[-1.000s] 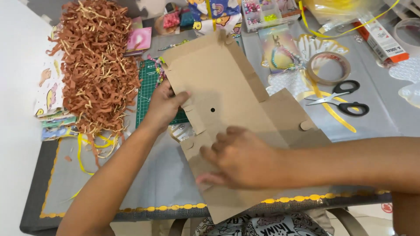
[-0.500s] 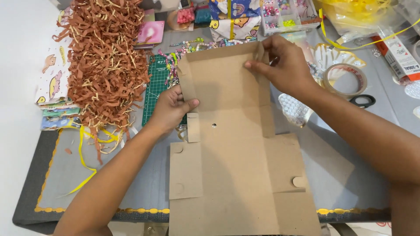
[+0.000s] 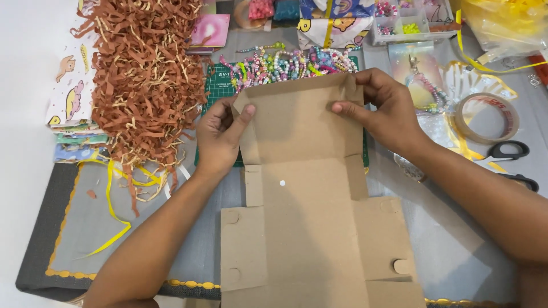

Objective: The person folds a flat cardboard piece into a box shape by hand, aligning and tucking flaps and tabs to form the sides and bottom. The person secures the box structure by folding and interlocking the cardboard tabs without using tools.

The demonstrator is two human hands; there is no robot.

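A flat, unfolded brown cardboard box blank [image 3: 308, 217] lies on the table in front of me, with side flaps, round cut-outs and a small hole. My left hand [image 3: 220, 134] grips the far left corner of its top panel, thumb on the inside face. My right hand [image 3: 385, 111] grips the far right corner the same way. The top panel is tilted up slightly between both hands.
A big heap of brown shredded paper [image 3: 142, 80] sits at left. Strings of colourful beads [image 3: 285, 63] lie on a green cutting mat [image 3: 220, 91] behind the box. A tape roll [image 3: 488, 117] and black scissors [image 3: 511, 151] are at right, yellow ribbon [image 3: 114, 217] at left.
My right hand went from pressing the middle of the cardboard to its far right corner. The blank was turned square to me and laid flat; my left hand shifted onto the far left corner.
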